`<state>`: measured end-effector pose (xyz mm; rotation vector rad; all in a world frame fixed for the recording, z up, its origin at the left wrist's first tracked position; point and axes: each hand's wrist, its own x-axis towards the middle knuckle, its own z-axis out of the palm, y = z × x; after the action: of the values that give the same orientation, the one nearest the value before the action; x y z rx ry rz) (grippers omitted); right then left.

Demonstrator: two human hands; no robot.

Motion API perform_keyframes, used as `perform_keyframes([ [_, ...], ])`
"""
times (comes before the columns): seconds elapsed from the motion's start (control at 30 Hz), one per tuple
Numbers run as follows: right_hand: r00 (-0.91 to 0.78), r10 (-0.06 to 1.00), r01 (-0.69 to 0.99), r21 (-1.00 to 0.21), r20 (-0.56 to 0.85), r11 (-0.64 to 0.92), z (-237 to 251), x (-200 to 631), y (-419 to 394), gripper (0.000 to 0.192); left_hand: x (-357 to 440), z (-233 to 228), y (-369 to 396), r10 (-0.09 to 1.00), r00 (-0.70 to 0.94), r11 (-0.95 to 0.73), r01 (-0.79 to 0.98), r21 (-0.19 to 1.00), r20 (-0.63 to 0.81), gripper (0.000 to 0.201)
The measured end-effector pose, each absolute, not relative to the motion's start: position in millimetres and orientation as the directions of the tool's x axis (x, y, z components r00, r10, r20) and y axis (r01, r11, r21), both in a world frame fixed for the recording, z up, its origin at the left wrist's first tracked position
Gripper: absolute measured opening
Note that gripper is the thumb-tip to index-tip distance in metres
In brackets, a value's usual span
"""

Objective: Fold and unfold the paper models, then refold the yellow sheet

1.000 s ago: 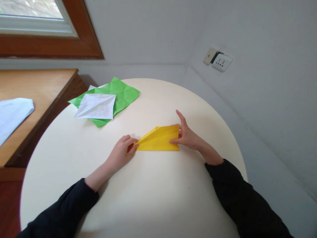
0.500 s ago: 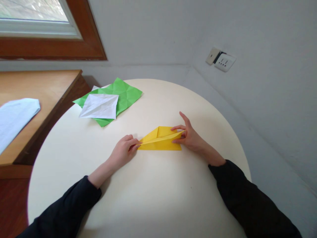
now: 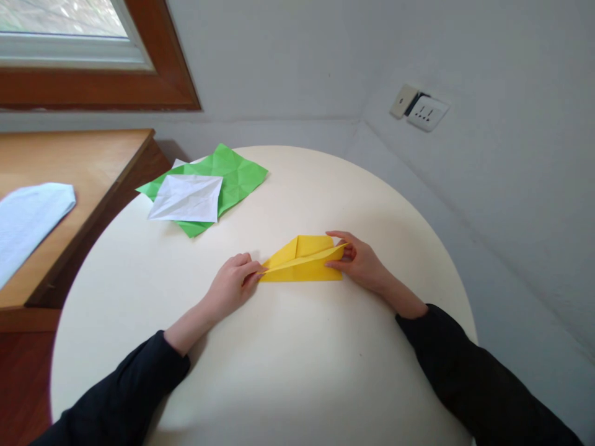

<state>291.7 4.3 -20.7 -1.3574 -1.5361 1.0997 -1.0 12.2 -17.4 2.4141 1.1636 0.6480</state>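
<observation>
A folded sheet of yellow paper (image 3: pixel 302 269) lies on the round white table (image 3: pixel 279 359), with a raised flap running along its length. My left hand (image 3: pixel 235 279) pinches its pointed left end between thumb and fingers. At the right end, my right hand (image 3: pixel 357 260) grips the raised flap, thumb on the near side and fingers curled behind. The fingertips of the right hand are partly hidden by the paper.
Toward the table's far left lie a creased green paper (image 3: pixel 237 170) and a creased white paper (image 3: pixel 188 197) on top of it. A wooden desk (image 3: pixel 106 155) with a pale blue folded item (image 3: pixel 37 217) stands at left. Walls close in behind and at right.
My right index finger, stretched up and away before, has come down toward the far edge of the yellow paper. The left hand and the paper look nearly the same.
</observation>
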Motion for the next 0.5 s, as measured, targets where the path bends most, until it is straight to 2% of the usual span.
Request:
perform_keyframes([
  [0.1, -0.116, 0.993, 0.292, -0.956, -0.025, 0.011, -18.3, 291.4, 5.1, 0.054, 0.3, -15.4, 11.5, 0.815, 0.532, -0.56, 0.627, 0.542, 0.227, 0.019],
  [0.23, -0.116, 0.992, 0.238, -0.971, -0.042, -0.014, -17.8, 292.1, 5.8, 0.055, 1.8, -12.5, 10.1, 0.836, 0.51, -0.525, 0.631, 0.571, 0.203, 0.018],
  [0.5, -0.04, 0.999, 0.045, -0.999, -0.021, -0.019, -19.3, 299.8, 11.1, 0.078, 2.6, -11.9, 9.4, 0.891, 0.42, -0.407, 0.569, 0.714, 0.173, 0.018],
])
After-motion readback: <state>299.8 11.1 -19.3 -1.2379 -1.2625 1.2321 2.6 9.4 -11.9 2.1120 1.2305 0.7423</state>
